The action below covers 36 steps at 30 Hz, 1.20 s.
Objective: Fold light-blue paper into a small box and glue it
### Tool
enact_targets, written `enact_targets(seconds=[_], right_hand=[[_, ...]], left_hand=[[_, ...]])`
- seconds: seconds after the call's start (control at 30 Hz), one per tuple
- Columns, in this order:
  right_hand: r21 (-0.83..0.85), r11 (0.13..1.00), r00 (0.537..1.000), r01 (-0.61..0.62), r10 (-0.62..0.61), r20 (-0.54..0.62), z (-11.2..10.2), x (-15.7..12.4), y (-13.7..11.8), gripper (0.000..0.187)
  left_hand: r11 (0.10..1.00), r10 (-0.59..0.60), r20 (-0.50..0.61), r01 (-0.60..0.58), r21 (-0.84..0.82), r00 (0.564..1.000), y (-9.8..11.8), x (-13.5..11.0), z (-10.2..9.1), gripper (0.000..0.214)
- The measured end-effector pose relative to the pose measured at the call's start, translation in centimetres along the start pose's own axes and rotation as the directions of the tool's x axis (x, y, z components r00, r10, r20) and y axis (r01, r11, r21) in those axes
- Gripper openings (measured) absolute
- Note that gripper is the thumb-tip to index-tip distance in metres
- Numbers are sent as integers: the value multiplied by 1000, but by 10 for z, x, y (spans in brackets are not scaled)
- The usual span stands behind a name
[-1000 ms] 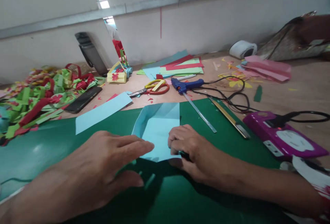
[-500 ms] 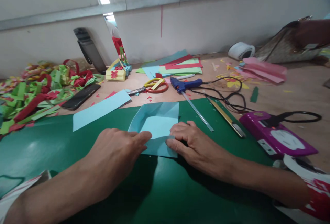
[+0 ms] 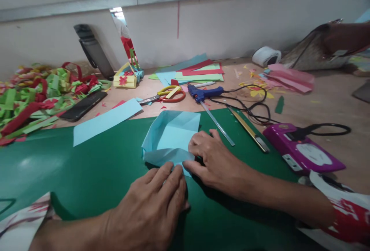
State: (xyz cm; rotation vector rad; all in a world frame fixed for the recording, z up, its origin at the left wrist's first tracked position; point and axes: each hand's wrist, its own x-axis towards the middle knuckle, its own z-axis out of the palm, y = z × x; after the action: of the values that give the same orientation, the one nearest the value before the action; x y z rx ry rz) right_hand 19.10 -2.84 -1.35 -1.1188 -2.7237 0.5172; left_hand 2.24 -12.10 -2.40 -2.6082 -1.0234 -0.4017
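Observation:
A light blue sheet of paper [image 3: 170, 135], partly folded, lies on a green cutting mat [image 3: 95, 166]. My left hand [image 3: 153, 208] lies flat, fingers together, its fingertips pressing the paper's near folded edge. My right hand [image 3: 212, 158] rests on the paper's right side, fingers curled, holding down the near right corner. The two hands almost touch at the fold. A long light blue strip [image 3: 106, 120] lies on the mat's far left edge.
Beyond the mat lie scissors [image 3: 167, 95], a blue glue gun [image 3: 204, 92] with a black cord, a metal ruler [image 3: 216, 122], a knife [image 3: 250, 129], a phone [image 3: 83, 105], coloured sheets [image 3: 196, 72]. A purple device [image 3: 303, 149] sits right; paper scraps [image 3: 37, 93] pile left.
My left hand has drawn back from the paper's left side to its near edge and now presses the folded flap. The near edge is folded further up. My right hand stays on the right.

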Motion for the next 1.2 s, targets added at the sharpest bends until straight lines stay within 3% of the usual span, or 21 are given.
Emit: enact_targets(seconds=[0.17,0.47,0.77,0.87,0.97,1.1,1.2], right_hand=[[23,1000,1000,-3,2,25,-3,1,3,32],[29,998,998,-63,63,-19,-4,5,6,25],[-76,996,998,-44,41,-48,-1,3,7,14],[-231,972,982,51,-91,-165,-3,1,11,4],[-352,895,898,275,-370,-238,-8,-4,14,12],[-298,744,780,598,-626,0,-12,-12,13,19],[-314,694,755,647,-640,141,-8,-20,10,13]], left_hand=[[994,-51,-22,49,-93,998,2,-1,14,39],[988,-81,17,82,-129,997,4,1,8,51],[975,-115,221,153,-163,968,4,4,-1,62],[970,-121,206,160,-181,971,4,2,1,62],[957,-137,215,186,-223,967,4,-1,3,58],[924,-182,248,252,-287,951,3,-4,5,52],[904,-204,260,284,-319,944,2,-4,6,44]])
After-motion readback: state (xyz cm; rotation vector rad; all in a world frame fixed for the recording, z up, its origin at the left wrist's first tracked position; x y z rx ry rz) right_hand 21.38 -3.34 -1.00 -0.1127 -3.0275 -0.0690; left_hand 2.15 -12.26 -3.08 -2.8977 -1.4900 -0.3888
